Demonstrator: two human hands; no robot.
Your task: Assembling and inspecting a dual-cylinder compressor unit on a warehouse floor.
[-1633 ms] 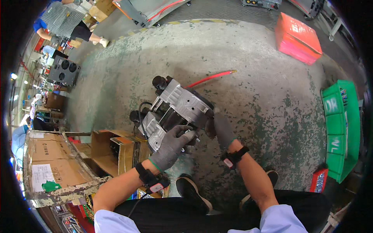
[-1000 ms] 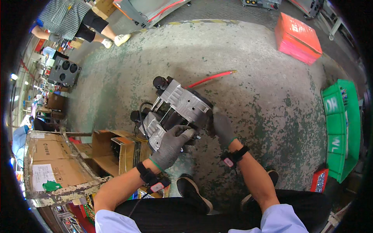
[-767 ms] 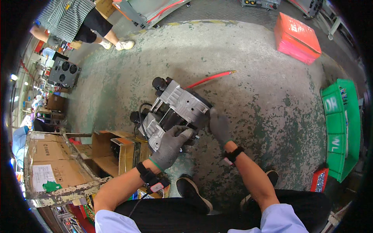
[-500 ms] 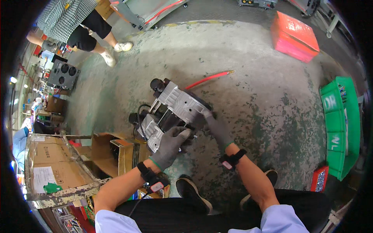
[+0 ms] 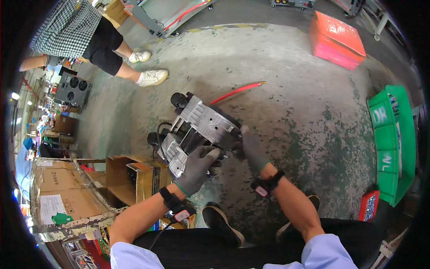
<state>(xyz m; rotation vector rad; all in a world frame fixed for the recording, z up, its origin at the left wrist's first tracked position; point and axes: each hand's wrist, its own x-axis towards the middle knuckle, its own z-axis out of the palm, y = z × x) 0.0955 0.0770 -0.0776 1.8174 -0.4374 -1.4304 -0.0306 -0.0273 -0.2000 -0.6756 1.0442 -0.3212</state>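
Scuffed grey-green concrete floor (image 5: 295, 103); silver-and-black twin-headed metal machine (image 5: 195, 141) set slantwise

Machine lies just forward of both hands. Farther silver head (image 5: 208, 120): long axis slopes down rightward, ending by the grey-gloved right hand (image 5: 252, 149), the nearer one. Grey-gloved left hand (image 5: 195, 169) at machine's near edge, thumb over curled fingers. Fingertips partly hidden: cannot tell whether either grip holds anything.

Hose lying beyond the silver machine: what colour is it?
Red; the hose shows best in the head view.

Satiny ridged metal machine (image 5: 200, 117), matt cloth gloves (image 5: 193, 169)
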